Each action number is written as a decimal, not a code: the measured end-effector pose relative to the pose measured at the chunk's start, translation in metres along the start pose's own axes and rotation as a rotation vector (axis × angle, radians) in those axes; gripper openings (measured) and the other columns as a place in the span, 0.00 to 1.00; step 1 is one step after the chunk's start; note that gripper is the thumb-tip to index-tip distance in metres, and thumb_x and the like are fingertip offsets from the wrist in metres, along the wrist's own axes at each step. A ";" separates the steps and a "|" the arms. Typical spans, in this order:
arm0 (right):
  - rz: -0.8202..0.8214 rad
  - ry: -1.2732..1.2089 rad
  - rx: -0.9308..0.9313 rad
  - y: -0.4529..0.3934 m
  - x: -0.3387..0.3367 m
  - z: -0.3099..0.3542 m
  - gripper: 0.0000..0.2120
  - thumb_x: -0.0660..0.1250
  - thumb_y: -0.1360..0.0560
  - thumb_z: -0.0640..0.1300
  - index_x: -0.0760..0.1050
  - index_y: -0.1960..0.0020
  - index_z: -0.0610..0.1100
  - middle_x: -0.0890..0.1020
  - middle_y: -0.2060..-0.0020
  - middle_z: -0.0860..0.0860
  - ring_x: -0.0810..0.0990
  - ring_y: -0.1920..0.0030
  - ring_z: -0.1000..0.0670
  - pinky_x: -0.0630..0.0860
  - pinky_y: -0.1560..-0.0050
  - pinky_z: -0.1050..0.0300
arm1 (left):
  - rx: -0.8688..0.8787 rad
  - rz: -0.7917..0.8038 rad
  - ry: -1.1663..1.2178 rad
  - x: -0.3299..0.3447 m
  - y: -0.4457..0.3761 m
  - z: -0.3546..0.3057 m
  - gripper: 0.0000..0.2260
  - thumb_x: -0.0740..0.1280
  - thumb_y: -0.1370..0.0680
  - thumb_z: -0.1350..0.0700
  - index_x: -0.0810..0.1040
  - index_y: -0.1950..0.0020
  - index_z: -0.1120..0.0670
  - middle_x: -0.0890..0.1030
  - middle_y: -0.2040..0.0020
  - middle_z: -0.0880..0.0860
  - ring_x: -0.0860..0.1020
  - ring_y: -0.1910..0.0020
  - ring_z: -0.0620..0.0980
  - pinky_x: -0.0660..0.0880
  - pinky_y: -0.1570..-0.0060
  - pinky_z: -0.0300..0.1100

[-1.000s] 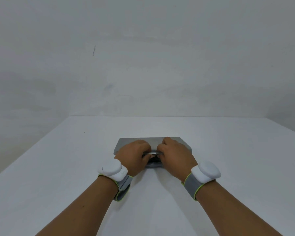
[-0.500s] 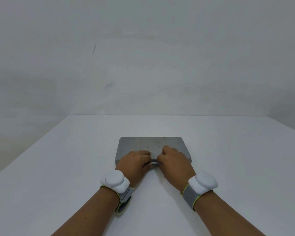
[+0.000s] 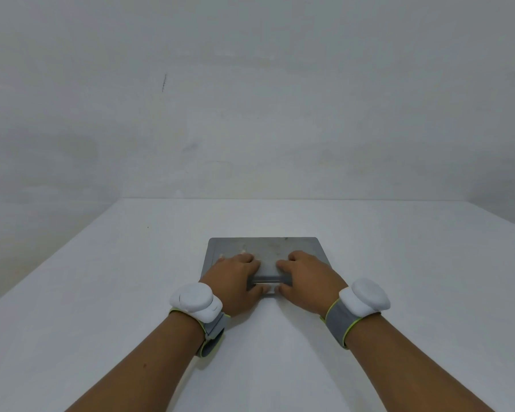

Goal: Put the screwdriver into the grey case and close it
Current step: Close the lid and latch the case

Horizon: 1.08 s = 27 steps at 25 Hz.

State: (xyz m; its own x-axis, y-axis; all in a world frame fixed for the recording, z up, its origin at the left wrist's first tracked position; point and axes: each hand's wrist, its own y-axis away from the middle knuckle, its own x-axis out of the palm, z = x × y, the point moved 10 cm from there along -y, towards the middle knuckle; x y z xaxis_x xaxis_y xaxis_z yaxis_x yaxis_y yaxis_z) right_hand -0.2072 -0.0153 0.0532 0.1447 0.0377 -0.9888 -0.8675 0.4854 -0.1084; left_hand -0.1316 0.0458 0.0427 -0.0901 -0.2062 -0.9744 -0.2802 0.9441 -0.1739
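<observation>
The grey case [image 3: 265,248] lies flat on the white table [image 3: 101,292] with its lid down. My left hand [image 3: 235,278] rests on the lid's near left part, fingers on top and thumb at the front edge. On the near right part my right hand [image 3: 306,278] sits the same way. Between the two thumbs a darker grey latch strip [image 3: 269,280] shows along the front edge. The screwdriver is not visible.
Both wrists carry white sensor pods on grey straps, the left wrist band [image 3: 197,301] and the right wrist band [image 3: 363,298]. A grey wall [image 3: 250,99] rises behind the table's far edge.
Both hands spread apart from the middle of the front edge and now lie flatter on the lid. The latch strip between them has come into view.
</observation>
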 end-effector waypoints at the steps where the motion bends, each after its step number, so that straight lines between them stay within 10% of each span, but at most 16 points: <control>1: -0.002 -0.007 -0.001 0.001 0.002 0.000 0.15 0.63 0.27 0.51 0.73 0.43 0.45 0.74 0.47 0.45 0.75 0.48 0.42 0.74 0.50 0.51 | -0.005 0.018 -0.014 0.003 -0.001 0.001 0.20 0.62 0.24 0.44 0.74 0.39 0.56 0.76 0.39 0.54 0.75 0.41 0.55 0.65 0.33 0.51; 27: -0.103 0.163 0.032 -0.002 0.014 0.005 0.14 0.56 0.23 0.47 0.70 0.41 0.43 0.77 0.47 0.44 0.75 0.46 0.43 0.71 0.47 0.48 | -0.042 0.006 -0.096 0.020 -0.008 0.011 0.22 0.60 0.22 0.47 0.66 0.29 0.51 0.65 0.25 0.51 0.61 0.26 0.49 0.58 0.27 0.55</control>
State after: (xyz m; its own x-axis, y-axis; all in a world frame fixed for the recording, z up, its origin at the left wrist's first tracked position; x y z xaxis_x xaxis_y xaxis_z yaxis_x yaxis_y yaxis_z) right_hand -0.2014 -0.0116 0.0404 0.1508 -0.1547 -0.9764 -0.8359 0.5074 -0.2095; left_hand -0.1206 0.0368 0.0233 -0.0004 -0.1731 -0.9849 -0.3199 0.9332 -0.1638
